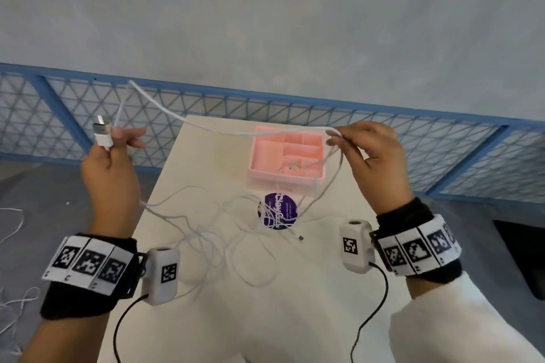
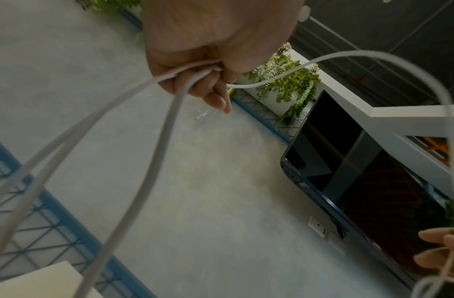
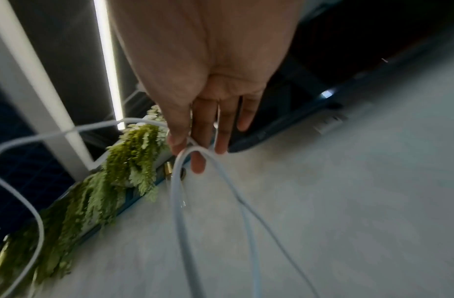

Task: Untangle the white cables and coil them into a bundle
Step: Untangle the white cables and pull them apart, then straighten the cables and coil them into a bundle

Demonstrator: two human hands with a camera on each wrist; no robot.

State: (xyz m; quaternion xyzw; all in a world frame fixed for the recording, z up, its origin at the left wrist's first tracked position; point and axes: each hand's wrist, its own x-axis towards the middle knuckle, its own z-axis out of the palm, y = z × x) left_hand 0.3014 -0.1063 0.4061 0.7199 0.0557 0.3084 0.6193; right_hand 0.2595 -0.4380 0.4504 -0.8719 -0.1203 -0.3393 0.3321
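The left hand (image 1: 110,168) is raised above the left edge of the surface (image 1: 241,289), its fingers curled round white cable strands, with a white USB plug (image 1: 101,131) standing up from between the thumb and forefinger; in the left wrist view the left hand (image 2: 208,50) is seen closed on two or three strands that run down and away from the fist. The right hand (image 1: 371,159) is held up on the other side, above the surface's right part, pinching a white cable (image 1: 188,119) between the thumb and the fingertips (image 1: 334,138); in the right wrist view the right hand (image 3: 203,84) shows a loop of cable caught at the thumb and forefinger, the other fingers straighter. One strand arcs in the air from hand to hand, rising over the left hand and sagging toward the right; further strands hang from each hand down to the surface. There the tangled white cables (image 1: 212,239) lie in loose loops across the middle, some crossing a round purple sticker (image 1: 277,211), with a small connector end (image 1: 300,238) lying just beside it. Behind the tangle stands a pink divided organiser box (image 1: 287,156), one strand trailing into it; beyond the surface runs a blue mesh fence (image 1: 265,109) and grey floor (image 1: 265,9).
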